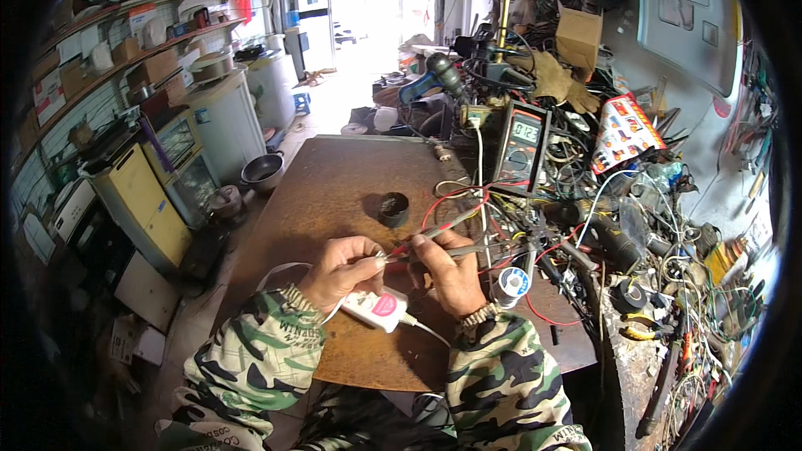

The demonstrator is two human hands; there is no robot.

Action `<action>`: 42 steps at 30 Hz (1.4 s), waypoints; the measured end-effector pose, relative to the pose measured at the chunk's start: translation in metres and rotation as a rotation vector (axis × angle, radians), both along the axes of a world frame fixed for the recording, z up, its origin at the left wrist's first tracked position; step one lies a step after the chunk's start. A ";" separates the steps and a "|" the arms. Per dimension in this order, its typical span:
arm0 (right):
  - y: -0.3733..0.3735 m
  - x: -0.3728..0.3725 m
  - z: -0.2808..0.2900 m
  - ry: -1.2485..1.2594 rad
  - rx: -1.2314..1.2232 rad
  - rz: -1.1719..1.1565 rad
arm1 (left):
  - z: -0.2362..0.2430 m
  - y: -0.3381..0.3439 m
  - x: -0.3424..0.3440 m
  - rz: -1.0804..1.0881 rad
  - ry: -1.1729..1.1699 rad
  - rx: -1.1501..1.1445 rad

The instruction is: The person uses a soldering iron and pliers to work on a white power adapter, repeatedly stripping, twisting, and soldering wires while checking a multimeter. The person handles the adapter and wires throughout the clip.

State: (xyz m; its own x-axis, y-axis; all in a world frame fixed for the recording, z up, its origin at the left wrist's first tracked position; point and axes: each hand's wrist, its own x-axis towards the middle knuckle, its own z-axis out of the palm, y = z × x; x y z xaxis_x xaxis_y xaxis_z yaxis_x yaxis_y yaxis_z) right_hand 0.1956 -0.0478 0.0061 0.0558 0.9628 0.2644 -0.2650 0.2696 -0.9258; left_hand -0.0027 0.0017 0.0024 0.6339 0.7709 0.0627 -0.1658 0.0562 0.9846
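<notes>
My left hand (342, 280) pinches the end of a thin pale wire (380, 257) between thumb and finger, over a white plastic device (376, 309) with a pink label and white cords. My right hand (447, 271) grips a red test probe (455, 221), its tip angled toward my left fingertips; a second, dark probe-like rod (493, 245) also passes into that hand. A multimeter (520, 150) with a lit display stands propped behind, its leads looping down. A solder spool (514, 282) lies right of my right hand, and a small dark round container (393, 209) sits ahead of both hands.
The brown tabletop (292, 184) carries heaped wires, tools and a black tape roll (628, 295) at its right. A blue-grey power tool (422, 83) lies at the back. Appliances, a pot (261, 171) and shelves (142, 58) line the left wall; a bright doorway (363, 8) is ahead.
</notes>
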 end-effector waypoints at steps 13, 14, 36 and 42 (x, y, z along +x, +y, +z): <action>-0.004 -0.004 0.008 0.016 -0.023 0.008 | 0.005 -0.003 -0.003 0.002 0.007 0.022; -0.004 -0.004 0.008 0.017 -0.029 0.004 | 0.005 -0.002 -0.002 0.000 0.010 0.029; 0.001 0.007 0.008 0.176 -0.041 -0.014 | 0.006 -0.002 0.001 -0.023 -0.037 0.007; 0.003 0.003 0.009 0.161 -0.042 -0.029 | 0.005 -0.005 -0.003 0.036 -0.030 -0.001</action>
State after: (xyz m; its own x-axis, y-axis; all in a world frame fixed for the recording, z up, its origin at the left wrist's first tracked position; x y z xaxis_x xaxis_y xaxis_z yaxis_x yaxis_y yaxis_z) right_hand 0.1986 -0.0448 0.0149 0.1225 0.9701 0.2097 -0.4033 0.2417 -0.8826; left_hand -0.0052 -0.0034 0.0079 0.6036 0.7932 0.0804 -0.1973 0.0509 0.9790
